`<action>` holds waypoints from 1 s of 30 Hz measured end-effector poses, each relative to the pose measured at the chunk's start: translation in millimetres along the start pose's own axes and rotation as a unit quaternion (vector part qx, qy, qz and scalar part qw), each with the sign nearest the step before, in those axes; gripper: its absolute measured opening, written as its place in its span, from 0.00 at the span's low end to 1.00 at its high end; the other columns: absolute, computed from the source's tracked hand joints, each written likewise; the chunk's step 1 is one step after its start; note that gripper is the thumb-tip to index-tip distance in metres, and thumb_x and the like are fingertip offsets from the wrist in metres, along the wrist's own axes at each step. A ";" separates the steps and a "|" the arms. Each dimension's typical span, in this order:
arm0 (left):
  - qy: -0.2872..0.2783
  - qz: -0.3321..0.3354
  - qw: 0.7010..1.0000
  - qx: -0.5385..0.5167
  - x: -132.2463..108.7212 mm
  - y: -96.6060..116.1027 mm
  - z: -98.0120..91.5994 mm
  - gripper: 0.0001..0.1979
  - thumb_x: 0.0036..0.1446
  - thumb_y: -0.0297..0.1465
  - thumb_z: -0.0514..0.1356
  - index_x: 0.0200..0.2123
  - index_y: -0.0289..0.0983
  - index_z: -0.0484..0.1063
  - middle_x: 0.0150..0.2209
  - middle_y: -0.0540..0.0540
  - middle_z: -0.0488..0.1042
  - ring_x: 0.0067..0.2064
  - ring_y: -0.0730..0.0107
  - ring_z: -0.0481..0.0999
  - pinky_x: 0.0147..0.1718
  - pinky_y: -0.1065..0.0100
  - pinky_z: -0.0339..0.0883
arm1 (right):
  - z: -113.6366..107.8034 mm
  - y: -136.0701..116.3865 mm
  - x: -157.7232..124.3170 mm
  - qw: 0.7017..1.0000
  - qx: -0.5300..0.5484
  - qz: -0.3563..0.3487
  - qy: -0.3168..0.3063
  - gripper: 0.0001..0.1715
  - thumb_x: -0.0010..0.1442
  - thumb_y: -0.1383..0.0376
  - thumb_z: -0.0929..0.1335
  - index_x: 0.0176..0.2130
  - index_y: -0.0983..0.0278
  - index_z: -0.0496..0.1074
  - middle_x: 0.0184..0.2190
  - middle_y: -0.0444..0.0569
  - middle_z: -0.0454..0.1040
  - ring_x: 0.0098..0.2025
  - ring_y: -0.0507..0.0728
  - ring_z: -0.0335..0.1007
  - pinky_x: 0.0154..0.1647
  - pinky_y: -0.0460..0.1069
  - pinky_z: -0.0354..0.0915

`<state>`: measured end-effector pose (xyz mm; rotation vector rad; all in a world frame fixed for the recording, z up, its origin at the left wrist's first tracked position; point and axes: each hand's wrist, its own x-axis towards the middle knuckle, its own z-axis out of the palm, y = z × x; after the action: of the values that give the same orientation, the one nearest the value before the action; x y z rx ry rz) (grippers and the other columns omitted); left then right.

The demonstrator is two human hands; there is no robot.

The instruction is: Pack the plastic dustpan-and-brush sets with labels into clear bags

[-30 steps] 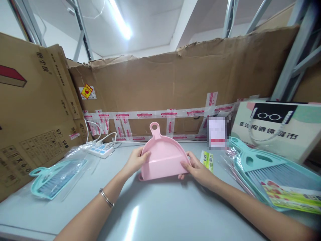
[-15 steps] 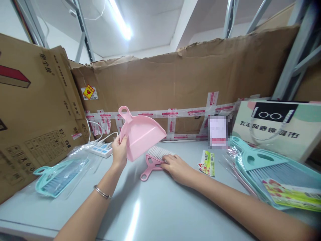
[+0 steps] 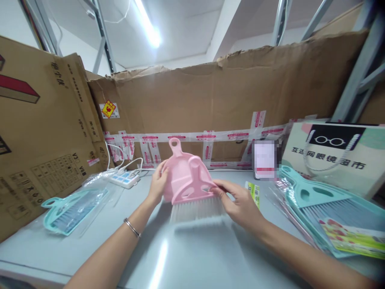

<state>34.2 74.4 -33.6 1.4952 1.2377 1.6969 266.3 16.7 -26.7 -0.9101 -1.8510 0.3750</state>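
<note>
Surface: one pale grey-blue table (image 3: 192,265), smooth, with a bright streak of reflected light near its front. Backdrop: one large brown carton (image 3: 180,100), torn along its upper edge, banded with white-and-red tape (image 3: 177,137), and bearing a yellow-and-red sticker (image 3: 108,108). At left: one printed carton (image 3: 27,132); a white power strip (image 3: 124,179) with cables; one turquoise set (image 3: 75,210) in clear wrap. At right: a stack of turquoise sets (image 3: 319,200), with a paper bag (image 3: 327,148) behind it, rope-handled and printed with eyeglasses; a pixelated upright item (image 3: 264,158); a green-and-yellow label card (image 3: 254,193), partly behind my right hand (image 3: 240,202). Overhead: one lit tube lamp (image 3: 147,22), metal uprights, white ceiling.

Item, dustpan (image 3: 176,172): plain pink, glossy, rounded at the back, handle upward with a round hole. Item, brush (image 3: 195,184): pink, cut-out openings in the body, handle upward, pale bristles pointing down. Location: both above the middle of the table, brush in front of the dustpan's inner face; whether the two touch throughout, I cannot tell.

Grip: my left hand (image 3: 159,181), silver bangle (image 3: 131,228) at the wrist, is closed on the dustpan's left edge, thumb in front; my right pinches the brush's right end, some fingers hidden.
</note>
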 end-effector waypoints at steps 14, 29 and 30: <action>-0.194 -0.099 0.972 -0.085 -37.2 -5.3 39.1 0.28 0.56 0.49 0.48 0.50 0.38 0.68 0.52 0.45 0.69 0.54 0.59 0.66 0.52 0.61 0.59 | 0.7 34.6 10.2 0.985 0.070 0.146 0.060 0.15 0.57 0.56 0.63 0.37 0.63 0.69 0.33 0.49 0.74 0.35 0.57 0.68 0.37 0.50 0.61; -0.209 -0.053 0.975 -0.059 -45.6 1.5 43.1 0.22 0.52 0.41 0.58 0.50 0.39 0.68 0.52 0.45 0.69 0.54 0.60 0.65 0.54 0.62 0.57 | 9.7 52.2 8.1 0.984 -0.056 0.033 0.167 0.10 0.58 0.59 0.63 0.30 0.62 0.67 0.31 0.47 0.64 0.36 0.56 0.62 0.39 0.52 0.59; -0.211 -0.049 0.975 -0.052 -46.0 2.0 42.9 0.22 0.52 0.40 0.58 0.49 0.39 0.68 0.52 0.46 0.69 0.54 0.60 0.66 0.53 0.63 0.57 | 9.5 53.6 8.2 0.984 -0.061 0.029 0.164 0.10 0.58 0.59 0.63 0.30 0.62 0.66 0.31 0.47 0.64 0.36 0.56 0.62 0.40 0.52 0.59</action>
<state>86.0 45.5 -54.4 1.5956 0.9629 1.2718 278.7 59.9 -58.5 -1.0444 -1.5588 0.1361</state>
